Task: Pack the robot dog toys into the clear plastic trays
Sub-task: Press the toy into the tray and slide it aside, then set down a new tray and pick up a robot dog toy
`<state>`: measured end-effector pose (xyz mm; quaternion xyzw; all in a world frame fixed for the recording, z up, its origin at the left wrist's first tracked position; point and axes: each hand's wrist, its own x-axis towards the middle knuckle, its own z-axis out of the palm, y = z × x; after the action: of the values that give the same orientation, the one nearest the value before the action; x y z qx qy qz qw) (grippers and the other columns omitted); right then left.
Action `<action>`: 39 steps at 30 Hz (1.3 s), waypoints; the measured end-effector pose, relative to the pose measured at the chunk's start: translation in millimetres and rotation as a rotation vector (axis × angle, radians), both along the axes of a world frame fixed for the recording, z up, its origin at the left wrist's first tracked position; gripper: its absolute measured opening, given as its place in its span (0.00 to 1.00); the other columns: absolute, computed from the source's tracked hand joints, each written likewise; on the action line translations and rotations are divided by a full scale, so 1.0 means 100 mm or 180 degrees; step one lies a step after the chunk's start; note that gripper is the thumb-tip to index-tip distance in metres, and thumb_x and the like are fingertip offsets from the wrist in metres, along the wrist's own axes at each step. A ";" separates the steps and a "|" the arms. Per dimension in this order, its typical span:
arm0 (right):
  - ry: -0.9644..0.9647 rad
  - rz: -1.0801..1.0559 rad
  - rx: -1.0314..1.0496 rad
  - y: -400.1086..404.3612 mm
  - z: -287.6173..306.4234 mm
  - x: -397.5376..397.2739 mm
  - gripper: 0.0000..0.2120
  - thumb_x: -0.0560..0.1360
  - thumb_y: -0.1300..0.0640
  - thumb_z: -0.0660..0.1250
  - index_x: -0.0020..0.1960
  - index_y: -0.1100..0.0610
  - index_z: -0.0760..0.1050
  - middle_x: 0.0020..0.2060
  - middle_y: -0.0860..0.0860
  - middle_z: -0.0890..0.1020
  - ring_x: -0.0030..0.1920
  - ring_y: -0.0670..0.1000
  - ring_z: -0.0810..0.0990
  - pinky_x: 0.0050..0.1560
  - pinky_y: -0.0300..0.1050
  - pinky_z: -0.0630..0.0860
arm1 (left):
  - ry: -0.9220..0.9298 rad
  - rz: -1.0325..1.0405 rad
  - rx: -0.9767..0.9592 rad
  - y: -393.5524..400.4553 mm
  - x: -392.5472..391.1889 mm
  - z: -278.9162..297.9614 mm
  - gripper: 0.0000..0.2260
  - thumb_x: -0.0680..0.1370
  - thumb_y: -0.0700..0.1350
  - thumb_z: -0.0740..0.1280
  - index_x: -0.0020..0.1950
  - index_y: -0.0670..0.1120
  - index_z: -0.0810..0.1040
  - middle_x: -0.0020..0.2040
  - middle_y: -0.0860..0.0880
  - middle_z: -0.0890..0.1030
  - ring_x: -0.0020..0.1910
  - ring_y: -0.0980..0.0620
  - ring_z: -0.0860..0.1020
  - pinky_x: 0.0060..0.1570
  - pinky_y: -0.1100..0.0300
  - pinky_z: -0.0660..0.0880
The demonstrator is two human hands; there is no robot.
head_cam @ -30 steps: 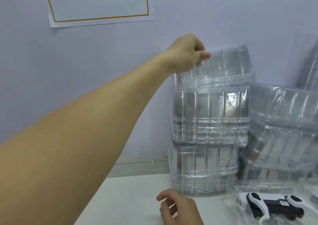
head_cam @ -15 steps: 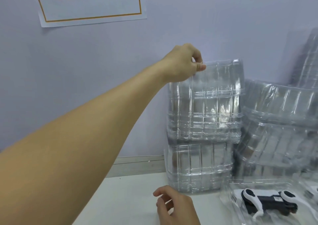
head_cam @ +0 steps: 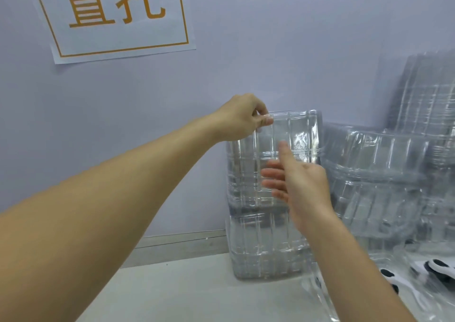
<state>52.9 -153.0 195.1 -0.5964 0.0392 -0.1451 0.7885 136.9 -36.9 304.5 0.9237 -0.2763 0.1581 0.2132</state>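
Near the worktop's right edge lies a toy (head_cam: 435, 268) in a tray, while your right hand (head_cam: 299, 182), fingers spread and holding nothing, reaches to steady the upright tray stack (head_cam: 268, 243) at the back edge as your left hand (head_cam: 242, 118) pinches the top tray's (head_cam: 295, 137) corner to peel it free.

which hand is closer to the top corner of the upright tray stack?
Left. The left hand pinches the top tray's upper left corner on the tray stack. The right hand is open, lower, in front of the stack's middle.
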 end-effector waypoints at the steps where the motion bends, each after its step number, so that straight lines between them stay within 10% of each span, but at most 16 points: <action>1: 0.0039 -0.0073 -0.0192 -0.01 0.04 0.08 0.23 0.77 0.40 0.66 0.42 0.61 0.82 0.32 0.52 0.85 0.28 0.47 0.83 0.25 0.36 0.73 | 0.0022 0.0004 -0.0002 0.00 0.00 0.00 0.09 0.80 0.51 0.67 0.51 0.46 0.81 0.35 0.56 0.78 0.32 0.58 0.75 0.33 0.68 0.70; 17: -0.0093 -0.0365 -0.0741 0.01 -0.06 0.30 0.24 0.75 0.40 0.69 0.32 0.59 0.81 0.24 0.53 0.81 0.20 0.45 0.74 0.28 0.38 0.72 | 0.0135 -0.0025 -0.0422 0.06 0.00 0.01 0.05 0.80 0.45 0.69 0.45 0.49 0.81 0.35 0.52 0.81 0.35 0.52 0.79 0.33 0.72 0.72; 28: -0.0010 -0.0084 -0.0444 -0.05 -0.05 0.30 0.23 0.74 0.43 0.71 0.36 0.63 0.82 0.24 0.53 0.81 0.21 0.46 0.75 0.22 0.36 0.69 | 0.0193 -0.0012 -0.0515 0.07 0.01 0.03 0.05 0.80 0.46 0.68 0.46 0.51 0.82 0.45 0.45 0.85 0.40 0.50 0.82 0.50 0.55 0.78; 39: 0.0143 0.0090 -0.0381 -0.10 -0.06 0.32 0.19 0.75 0.47 0.72 0.37 0.63 0.82 0.25 0.52 0.81 0.23 0.45 0.76 0.23 0.35 0.71 | -0.0018 0.0067 -0.0491 0.05 0.00 0.17 0.06 0.81 0.44 0.67 0.45 0.49 0.81 0.36 0.48 0.82 0.32 0.55 0.78 0.39 0.64 0.75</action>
<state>85.2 -162.8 189.3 -0.6461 0.0396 -0.1226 0.7523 137.2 -32.3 321.4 0.9069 -0.2543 0.1838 0.2813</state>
